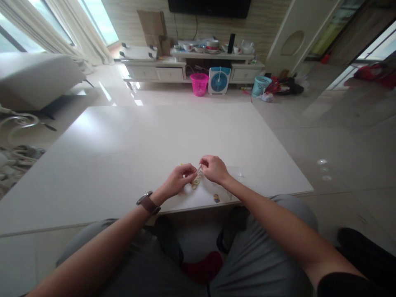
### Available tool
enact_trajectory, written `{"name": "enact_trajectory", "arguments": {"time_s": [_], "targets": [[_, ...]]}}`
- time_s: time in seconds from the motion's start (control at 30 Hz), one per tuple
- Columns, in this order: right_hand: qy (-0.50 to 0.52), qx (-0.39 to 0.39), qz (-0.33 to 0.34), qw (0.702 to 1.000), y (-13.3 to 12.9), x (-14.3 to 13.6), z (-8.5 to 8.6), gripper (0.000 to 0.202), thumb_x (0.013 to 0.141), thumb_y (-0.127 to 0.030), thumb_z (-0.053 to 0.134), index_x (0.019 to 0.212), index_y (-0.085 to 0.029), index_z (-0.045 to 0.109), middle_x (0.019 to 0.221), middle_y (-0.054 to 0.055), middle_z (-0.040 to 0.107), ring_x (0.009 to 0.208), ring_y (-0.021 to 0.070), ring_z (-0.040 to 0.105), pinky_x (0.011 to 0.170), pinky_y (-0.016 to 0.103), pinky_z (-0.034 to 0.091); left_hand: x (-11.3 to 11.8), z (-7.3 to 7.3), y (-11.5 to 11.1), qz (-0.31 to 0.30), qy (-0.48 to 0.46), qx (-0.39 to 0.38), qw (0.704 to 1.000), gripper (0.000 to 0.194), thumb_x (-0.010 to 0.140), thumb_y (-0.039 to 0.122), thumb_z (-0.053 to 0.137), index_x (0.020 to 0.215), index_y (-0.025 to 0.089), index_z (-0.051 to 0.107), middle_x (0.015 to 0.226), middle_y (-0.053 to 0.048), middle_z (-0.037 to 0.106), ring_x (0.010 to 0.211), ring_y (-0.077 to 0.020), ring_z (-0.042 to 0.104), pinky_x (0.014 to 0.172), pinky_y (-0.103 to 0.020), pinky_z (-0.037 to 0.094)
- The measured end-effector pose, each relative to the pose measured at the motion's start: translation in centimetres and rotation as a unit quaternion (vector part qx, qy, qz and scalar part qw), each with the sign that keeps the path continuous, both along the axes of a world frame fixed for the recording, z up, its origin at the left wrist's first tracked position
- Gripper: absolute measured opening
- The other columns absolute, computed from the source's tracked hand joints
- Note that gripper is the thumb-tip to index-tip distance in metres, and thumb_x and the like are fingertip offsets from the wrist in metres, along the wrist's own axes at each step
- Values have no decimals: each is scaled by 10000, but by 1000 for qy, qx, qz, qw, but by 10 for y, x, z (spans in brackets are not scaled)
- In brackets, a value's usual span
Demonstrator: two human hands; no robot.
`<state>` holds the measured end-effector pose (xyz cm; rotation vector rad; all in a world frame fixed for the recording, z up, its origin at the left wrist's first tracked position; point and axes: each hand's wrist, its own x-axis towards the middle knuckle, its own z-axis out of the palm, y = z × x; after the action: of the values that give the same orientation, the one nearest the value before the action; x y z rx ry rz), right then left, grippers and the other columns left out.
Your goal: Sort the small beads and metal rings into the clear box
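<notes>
Both my hands meet just above the near edge of a white table [130,148]. My left hand [177,180], with a brown watch on the wrist, and my right hand [214,169] pinch a small clear plastic packet [196,178] with yellowish contents between their fingertips. A small yellow and blue sticker-like piece [216,199] lies on the table close to the front edge, below my right hand. A clear plastic sheet [236,172] lies flat just right of my right hand.
Beyond the table stand a low white TV cabinet [154,72] with bowls on top, a pink basket [199,83], a blue fan [219,80] and a teal basket [260,85]. A grey sofa [37,78] is at the left.
</notes>
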<state>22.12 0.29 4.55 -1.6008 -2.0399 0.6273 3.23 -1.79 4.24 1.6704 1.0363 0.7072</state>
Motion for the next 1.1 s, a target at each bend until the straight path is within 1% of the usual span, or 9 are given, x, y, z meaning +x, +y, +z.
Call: {"name": "enact_trajectory", "arguments": {"time_s": [0.17,0.27,0.4,0.53,0.67,0.77,0.9,1.0,1.1], "targets": [[-18,46,109,993,-1,-4,-3,109,841,-175,579,788,-187,673,816,33,686,854,178,570,772,286,395,-4,-16,10,41,14,-23,999,313,875,471,605,822,163,621,609,14,572,544,-106,514,503,-208,368],[-38,58,132,989,-3,-4,-4,116,868,-176,563,809,-181,663,835,40,684,878,184,556,808,298,385,-6,-21,13,62,43,1,997,328,852,483,626,820,159,663,637,-7,614,583,-126,552,536,-226,400],[-79,37,116,989,-3,-1,-6,147,902,-226,543,830,-182,663,894,55,688,933,202,546,823,326,366,-9,-19,14,99,79,13,992,331,842,471,622,920,162,710,700,-30,671,605,-151,591,551,-252,430],[-148,14,103,984,-3,-2,-13,184,911,-296,549,844,-191,685,1016,82,664,1044,251,499,834,378,349,-11,-17,15,133,98,44,985,281,856,405,589,922,164,717,752,-38,697,629,-149,600,587,-264,453],[-182,33,111,977,-4,-6,-15,230,939,-327,512,946,-188,695,1113,123,623,1104,285,444,870,425,335,-10,-19,16,127,106,84,983,183,778,243,622,917,177,720,863,-44,719,723,-147,619,680,-274,490],[-180,57,101,977,-1,-3,-12,259,937,-321,507,1076,-184,676,1146,132,618,1114,295,432,887,440,328,-12,-23,17,117,100,88,984,194,737,205,649,918,179,714,834,-36,707,719,-146,623,692,-281,499],[-179,65,61,980,12,15,0,237,912,-270,516,1069,-201,680,1139,119,634,1111,293,431,885,435,317,-16,-26,18,119,82,65,987,228,702,229,710,923,172,706,722,-13,663,660,-143,612,633,-273,493],[-191,54,17,980,21,38,11,218,898,-270,536,1042,-202,685,1138,117,634,1108,294,426,859,418,321,-17,-22,16,130,81,70,986,232,678,222,733,903,172,709,714,-8,657,660,-142,610,630,-268,492],[-214,32,24,976,25,58,18,168,880,-269,567,931,-203,713,1113,115,632,1093,295,420,840,407,319,-17,-15,14,144,91,77,982,212,683,236,741,886,177,715,723,-11,673,655,-139,604,632,-269,485]]}}
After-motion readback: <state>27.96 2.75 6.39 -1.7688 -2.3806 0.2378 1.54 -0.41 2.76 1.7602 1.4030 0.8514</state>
